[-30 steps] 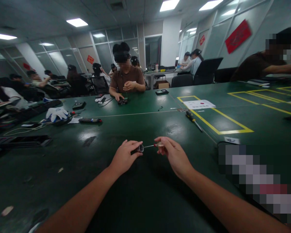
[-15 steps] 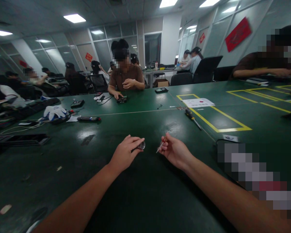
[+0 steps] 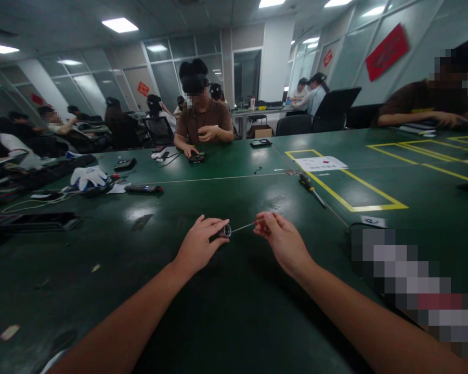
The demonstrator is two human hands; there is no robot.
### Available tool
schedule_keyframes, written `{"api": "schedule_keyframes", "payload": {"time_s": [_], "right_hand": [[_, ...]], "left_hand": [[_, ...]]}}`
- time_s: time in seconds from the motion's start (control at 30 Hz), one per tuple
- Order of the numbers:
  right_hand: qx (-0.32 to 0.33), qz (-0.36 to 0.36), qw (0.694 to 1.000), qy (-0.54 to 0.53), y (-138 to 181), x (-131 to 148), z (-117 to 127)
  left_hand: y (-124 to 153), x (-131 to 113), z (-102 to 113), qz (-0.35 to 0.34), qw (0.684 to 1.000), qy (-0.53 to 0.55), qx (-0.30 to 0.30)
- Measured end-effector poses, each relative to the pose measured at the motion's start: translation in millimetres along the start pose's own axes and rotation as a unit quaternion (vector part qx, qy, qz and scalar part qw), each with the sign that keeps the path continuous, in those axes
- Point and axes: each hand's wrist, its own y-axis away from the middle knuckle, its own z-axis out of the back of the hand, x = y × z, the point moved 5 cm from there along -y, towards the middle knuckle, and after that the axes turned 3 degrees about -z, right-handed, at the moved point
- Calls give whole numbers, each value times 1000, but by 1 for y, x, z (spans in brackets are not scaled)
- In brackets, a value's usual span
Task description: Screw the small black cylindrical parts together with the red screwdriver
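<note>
My left hand [image 3: 198, 244] is closed around a small dark cylindrical part [image 3: 226, 231] with a shiny round end that faces right. My right hand [image 3: 281, 240] pinches a thin screwdriver [image 3: 245, 226] with a reddish handle, its metal tip resting at the round end of the part. Both hands hover just above the green table [image 3: 234, 311], close together near its middle.
A larger black and yellow screwdriver [image 3: 311, 188] lies by yellow tape lines [image 3: 359, 208] and a white sheet [image 3: 320, 164]. White gloves [image 3: 86, 176], a dark pen-like tool [image 3: 144, 189] and cables lie at the left. A person in a brown shirt [image 3: 203, 124] sits opposite, others around.
Half a second ago the screwdriver was drawn back and tilted away from the part. Now its tip is at the part's round end again, as it was a second ago.
</note>
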Motion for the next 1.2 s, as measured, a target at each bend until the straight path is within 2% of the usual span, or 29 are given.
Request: {"api": "schedule_keyframes", "payload": {"time_s": [0.13, 0.27, 0.53, 0.8, 1.2], "right_hand": [[39, 50, 993, 95, 8, 11, -8], [60, 59, 988, 132, 14, 18, -13], [20, 4, 999, 44, 8, 7, -9], [4, 24, 999, 39, 10, 10, -8], [17, 37, 997, 59, 12, 13, -9]], "left_hand": [[0, 0, 1, -7, 1000, -21, -1], [0, 0, 5, -2, 999, -39, -13], [0, 0, 4, 3, 999, -22, -36], [0, 7, 3, 40, 998, 4, -47], [1, 5, 2, 25, 999, 5, -39]]}}
